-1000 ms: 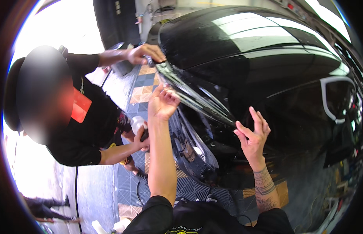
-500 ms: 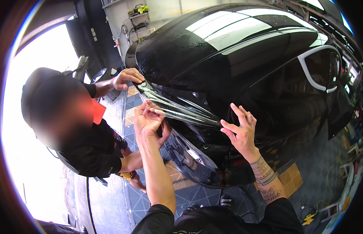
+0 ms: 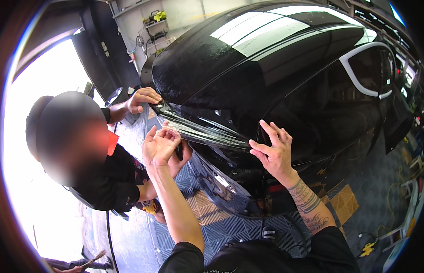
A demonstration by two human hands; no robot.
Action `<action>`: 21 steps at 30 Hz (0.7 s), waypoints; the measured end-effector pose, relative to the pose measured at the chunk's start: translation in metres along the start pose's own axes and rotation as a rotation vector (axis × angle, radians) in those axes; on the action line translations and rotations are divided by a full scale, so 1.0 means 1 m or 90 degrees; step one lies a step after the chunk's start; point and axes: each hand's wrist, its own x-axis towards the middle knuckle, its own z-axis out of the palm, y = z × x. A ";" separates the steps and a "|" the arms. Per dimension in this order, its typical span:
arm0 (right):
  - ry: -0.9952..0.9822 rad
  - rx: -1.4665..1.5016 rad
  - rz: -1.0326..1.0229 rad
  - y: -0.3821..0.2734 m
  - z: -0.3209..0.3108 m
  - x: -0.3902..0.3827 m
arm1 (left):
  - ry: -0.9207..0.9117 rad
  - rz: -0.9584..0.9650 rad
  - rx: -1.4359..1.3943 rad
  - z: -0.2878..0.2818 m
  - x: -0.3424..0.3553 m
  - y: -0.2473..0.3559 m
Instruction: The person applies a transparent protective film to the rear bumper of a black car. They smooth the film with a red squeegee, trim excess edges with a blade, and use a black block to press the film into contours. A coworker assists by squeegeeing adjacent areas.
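Note:
My left hand (image 3: 159, 145) is closed palm-up with its fingertips gripping a stretched, wrinkled strip of clear film (image 3: 203, 132) at the corner of a glossy black car (image 3: 289, 82). My right hand (image 3: 275, 150) is spread on the body at the strip's right end, fingertips touching it. A co-worker's hand (image 3: 141, 99) presses at the left end of the film. Their other hand (image 3: 182, 157) is behind my left wrist; what it holds is mostly hidden. A loose dark sheet (image 3: 212, 182) hangs below the strip.
The co-worker (image 3: 112, 177) in dark clothes stands close on my left. A tiled floor mat (image 3: 344, 200) lies under the car. Wall shelving (image 3: 155, 22) holds tools, and a yellow object with cords (image 3: 367, 249) is on the floor at right. Another person's legs (image 3: 75, 264) show at lower left.
The view has shifted, putting the car farther left in frame. Both my hands appear farther left, still at the film. The co-worker's lower hand and container are now mostly behind my left arm.

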 end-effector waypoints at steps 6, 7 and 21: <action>0.000 0.001 -0.002 0.001 0.001 -0.001 | 0.007 -0.002 0.003 0.004 -0.007 -0.003; 0.000 0.005 -0.001 0.001 0.001 -0.001 | -0.007 0.000 0.034 0.004 -0.007 -0.004; -0.004 0.001 0.005 -0.001 -0.001 -0.001 | 0.063 0.013 0.057 0.004 0.000 -0.001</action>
